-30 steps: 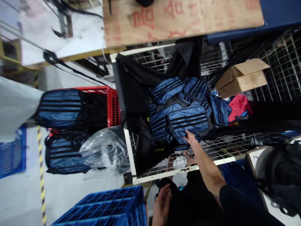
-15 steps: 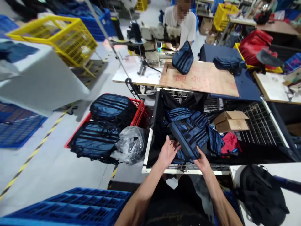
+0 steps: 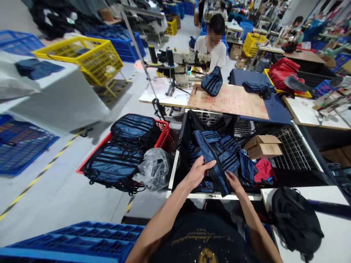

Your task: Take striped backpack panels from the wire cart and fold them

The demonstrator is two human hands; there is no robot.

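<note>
A long blue-and-black fabric strip (image 3: 212, 157) slants across the near left part of a wire bin, above other sewn pieces. My left hand (image 3: 199, 171) is closed on its left edge, thumb lying on top and fingers underneath. Lower down, my right hand (image 3: 234, 183) pinches the strip's right edge near the bottom end; part of its fingers is hidden. Beneath and beyond the strip lie several blue striped fabric pieces (image 3: 229, 160) in the bin.
The white-framed wire bin (image 3: 173, 171) also holds a cardboard box (image 3: 263, 147) and red cloth (image 3: 263, 171). To its left stand a plastic bag (image 3: 155, 168) and a red crate (image 3: 164, 133) of backpacks. A black backpack (image 3: 296, 219) lies at right. A co-worker (image 3: 216, 47) sits beyond.
The strip has turned more upright and lifted toward me. My left hand has gone from open fingers beside it to a thumb-over grip. The head view has tilted up.
</note>
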